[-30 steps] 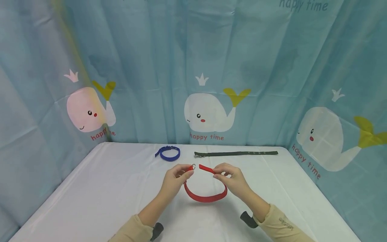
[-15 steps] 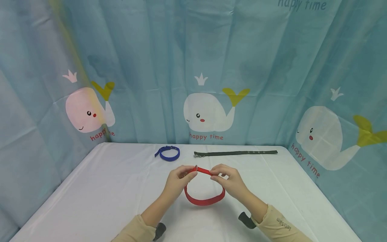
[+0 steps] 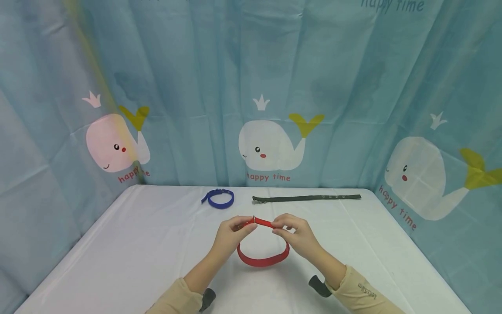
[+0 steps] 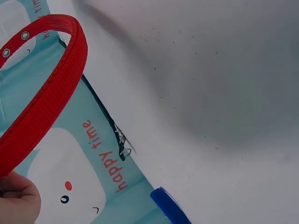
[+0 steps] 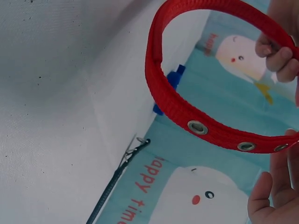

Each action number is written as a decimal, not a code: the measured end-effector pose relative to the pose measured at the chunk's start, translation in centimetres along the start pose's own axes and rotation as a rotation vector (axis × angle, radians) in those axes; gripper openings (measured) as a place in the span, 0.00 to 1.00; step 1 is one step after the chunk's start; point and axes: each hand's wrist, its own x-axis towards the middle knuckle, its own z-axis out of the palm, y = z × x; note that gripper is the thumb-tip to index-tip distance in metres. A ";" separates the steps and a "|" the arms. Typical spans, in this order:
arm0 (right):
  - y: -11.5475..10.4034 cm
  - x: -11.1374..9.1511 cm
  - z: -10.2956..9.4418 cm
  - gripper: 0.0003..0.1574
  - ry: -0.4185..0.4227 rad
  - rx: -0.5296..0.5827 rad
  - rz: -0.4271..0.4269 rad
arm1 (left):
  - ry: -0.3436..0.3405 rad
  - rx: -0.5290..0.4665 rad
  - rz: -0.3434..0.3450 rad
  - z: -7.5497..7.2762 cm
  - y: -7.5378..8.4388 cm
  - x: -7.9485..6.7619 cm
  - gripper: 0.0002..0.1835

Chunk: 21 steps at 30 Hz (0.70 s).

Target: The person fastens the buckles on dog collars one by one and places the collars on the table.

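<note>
A red collar (image 3: pixel 263 262) with metal eyelets hangs as a loop above the table between both hands. My left hand (image 3: pixel 230 233) pinches its end with the metal ring (image 3: pixel 254 219) between thumb and fingers. On the other side my right hand (image 3: pixel 299 233) pinches the strap near its free end, which reaches to the ring and the left fingertips. The right wrist view shows an eyelet (image 5: pixel 198 127) up close and the right hand's fingers (image 5: pixel 261 198) below the strap. In the left wrist view the band (image 4: pixel 46 98) arcs above the left hand.
A blue collar (image 3: pixel 222 206), looped, lies near the back of the white table (image 3: pixel 129 244). To its right a dark green collar (image 3: pixel 306 199) lies stretched out. A blue curtain (image 3: pixel 188 131) with whale prints surrounds the table. Dark bands (image 3: pixel 320 286) show at both wrists.
The hands have come closer together. The collar's free end, apart from the ring one second ago, now meets it at the left fingertips. The loop has narrowed a little.
</note>
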 end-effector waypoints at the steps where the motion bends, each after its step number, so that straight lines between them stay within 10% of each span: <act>1: 0.0 0.0 0.0 0.10 -0.002 0.001 0.002 | -0.003 -0.001 -0.005 -0.1 0.1 0.0 0.17; 13: -0.3 0.0 0.4 0.08 -0.049 0.036 -0.044 | -0.121 0.055 0.021 -0.4 0.2 0.1 0.11; 21: -0.6 0.3 0.8 0.10 -0.012 0.015 0.025 | -0.070 -0.032 -0.002 0.1 0.4 -0.1 0.18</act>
